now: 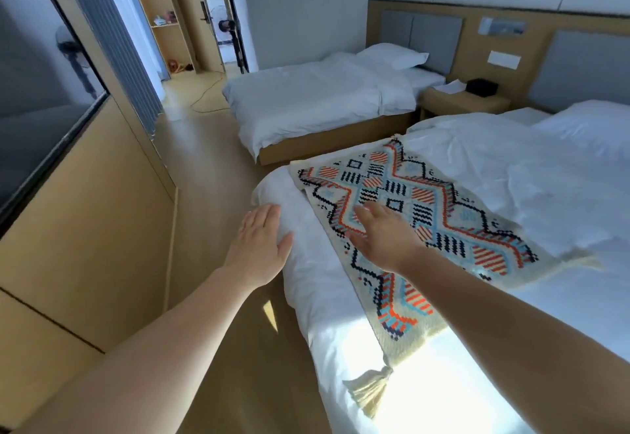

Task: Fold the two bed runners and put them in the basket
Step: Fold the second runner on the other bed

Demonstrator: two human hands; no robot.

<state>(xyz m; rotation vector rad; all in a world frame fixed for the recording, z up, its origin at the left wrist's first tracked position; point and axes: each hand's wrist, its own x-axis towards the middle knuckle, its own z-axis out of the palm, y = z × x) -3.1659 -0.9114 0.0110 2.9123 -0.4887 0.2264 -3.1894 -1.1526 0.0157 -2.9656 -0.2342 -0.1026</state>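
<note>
Near edge: tassel (370, 387) of the runner (409, 208) hangs at the corner of the near bed (320, 283), in a sun patch. Runner lies flat, patterned side up, diagonal across the white cover, not yet folded. Right hand (381, 232) hovers over or rests on its middle, fingers spread, grip apart, holding nothing. Left hand (262, 239) is open too, palm down by the bed's edge, off the runner. Step in hand, prob.: starting fold no. 1. Next move needs both hands on one short end, then carry it to the opposite end. Further off, second bed (306, 96) w/ pillow (392, 55); no 2nd runner or basket in view.
</note>
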